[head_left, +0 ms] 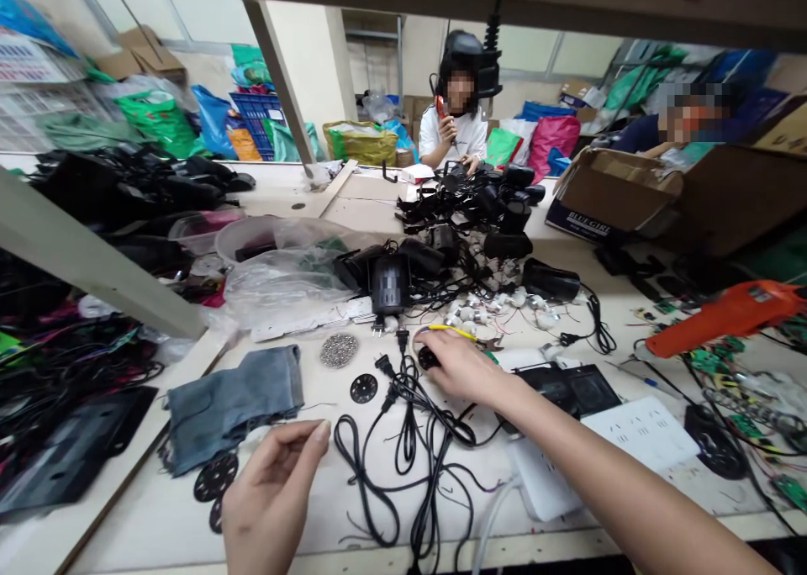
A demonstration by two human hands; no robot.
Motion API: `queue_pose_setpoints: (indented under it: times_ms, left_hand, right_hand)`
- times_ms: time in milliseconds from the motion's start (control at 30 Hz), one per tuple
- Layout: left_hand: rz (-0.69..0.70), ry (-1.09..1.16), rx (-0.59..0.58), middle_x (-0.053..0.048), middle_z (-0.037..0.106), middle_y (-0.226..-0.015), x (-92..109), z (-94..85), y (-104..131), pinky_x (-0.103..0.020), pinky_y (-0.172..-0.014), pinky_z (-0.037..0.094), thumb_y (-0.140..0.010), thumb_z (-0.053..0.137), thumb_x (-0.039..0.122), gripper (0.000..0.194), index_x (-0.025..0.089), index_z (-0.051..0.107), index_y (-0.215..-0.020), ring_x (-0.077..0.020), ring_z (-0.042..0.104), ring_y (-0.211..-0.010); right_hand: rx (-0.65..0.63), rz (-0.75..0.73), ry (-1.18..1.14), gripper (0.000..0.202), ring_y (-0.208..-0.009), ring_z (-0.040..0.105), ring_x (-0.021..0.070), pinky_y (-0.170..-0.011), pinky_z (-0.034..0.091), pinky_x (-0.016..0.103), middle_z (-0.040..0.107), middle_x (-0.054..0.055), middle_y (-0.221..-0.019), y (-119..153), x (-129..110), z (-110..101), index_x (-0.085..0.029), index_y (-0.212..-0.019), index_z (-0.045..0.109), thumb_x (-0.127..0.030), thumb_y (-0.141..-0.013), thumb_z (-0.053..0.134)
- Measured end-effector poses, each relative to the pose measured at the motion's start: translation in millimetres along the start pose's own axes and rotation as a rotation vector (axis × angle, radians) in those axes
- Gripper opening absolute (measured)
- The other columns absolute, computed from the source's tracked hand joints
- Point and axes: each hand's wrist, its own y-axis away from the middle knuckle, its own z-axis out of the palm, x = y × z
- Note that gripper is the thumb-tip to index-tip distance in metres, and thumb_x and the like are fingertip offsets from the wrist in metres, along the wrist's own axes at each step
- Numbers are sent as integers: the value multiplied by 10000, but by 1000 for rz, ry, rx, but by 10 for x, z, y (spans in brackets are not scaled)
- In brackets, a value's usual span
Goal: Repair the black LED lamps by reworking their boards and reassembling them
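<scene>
My left hand [274,491] is low at the front, thumb and fingertips pinched together; whatever is between them is too small to make out. My right hand [463,369] reaches further in, its fingers curled over yellow-handled pliers [455,332], whose handles are partly hidden. Just under those fingers is a small black round part [429,357]. Between the hands lie bundled black power cords [409,440] with plugs, and a black perforated disc [364,388]. Beyond the disc is a pile of small metal screws [339,350]. More black discs [215,477] lie beside my left hand.
A grey cloth [233,398] lies left. Black housings [387,285] and small white motors [479,306] are heaped ahead. At right are a white power strip [640,432], an orange-handled tool [725,319] and green circuit boards. Two people sit across the table, near a cardboard box [611,192].
</scene>
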Motion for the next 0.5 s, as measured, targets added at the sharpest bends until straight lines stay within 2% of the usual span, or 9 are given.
queue_pose_setpoints:
  times_ms: [167,400,500]
  left_hand:
    - [48,-28,-10,-32,696,-717,40,88,51,-275,-692,569,-632,763,465,305,188,698,-743,-189,659,-683]
    - [68,-79,-21,-17,684,-721,72,120,223,-264,-724,555,-671,747,466,289,197,689,-761,-183,651,-714]
    - [73,-116,-18,-14,688,-743,145,121,331,-274,-751,551,-669,744,485,303,204,687,-768,-189,652,-736]
  right_hand:
    - [-24,-37,52,427,-1081,553,273,-946,437,384,650,141,-1125,-258,-21,76,-112,-1231,547,-49,-809,575]
    - [-10,-103,48,343,-1026,584,271,-906,461,391,660,143,-1077,-264,3,93,-117,-1149,590,-77,-813,640]
    - [40,-132,21,346,-1034,581,243,-937,450,381,650,115,-1097,-245,15,-3,-144,-1148,586,-93,-814,661]
